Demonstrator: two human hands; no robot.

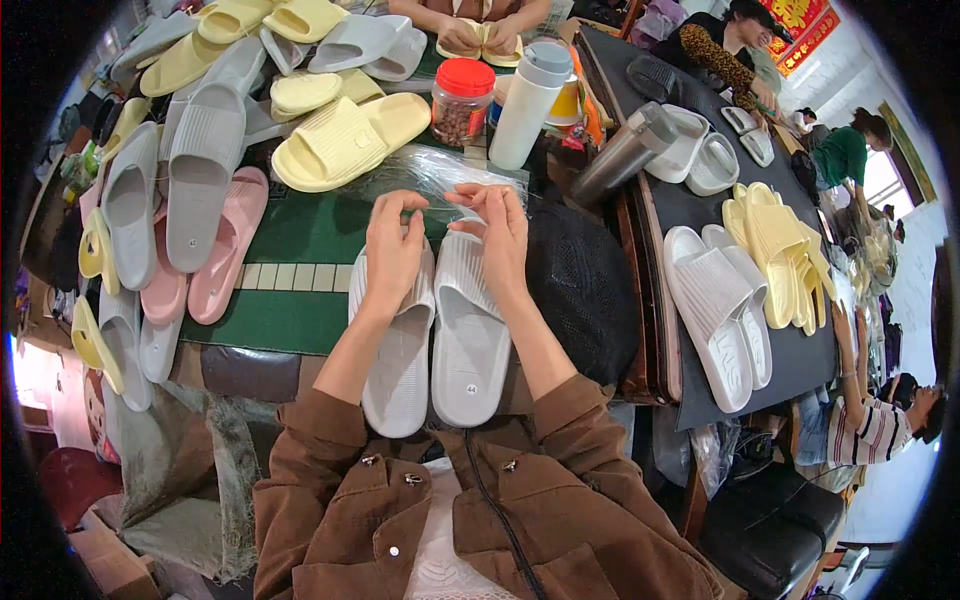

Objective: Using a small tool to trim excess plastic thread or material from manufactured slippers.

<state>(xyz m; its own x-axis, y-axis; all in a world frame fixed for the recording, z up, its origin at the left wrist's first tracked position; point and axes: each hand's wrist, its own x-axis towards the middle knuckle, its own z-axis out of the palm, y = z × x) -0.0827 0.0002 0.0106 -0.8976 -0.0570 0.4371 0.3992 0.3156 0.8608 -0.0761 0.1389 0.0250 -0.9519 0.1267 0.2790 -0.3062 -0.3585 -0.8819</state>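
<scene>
A pair of light grey slides, the left slide (398,385) and the right slide (468,345), lies side by side at the table's front edge, heels toward me. Over the left slide's strap is my left hand (393,245), its fingers curled toward the thumb. My right hand (502,240) is above the right slide's strap, with fingers bent in a loose pinch. The fingertips face each other across a small gap. Whatever they hold is too thin or too hidden to make out. Just beyond them lies clear plastic film (440,172).
Grey, yellow and pink slides (228,245) are heaped at the left. A red-lidded jar (462,100), a white bottle (530,105) and a steel flask (625,150) stand beyond my hands. A black mesh bag (580,290) sits at the right. Opposite, a person's hands (480,40) hold yellow slides.
</scene>
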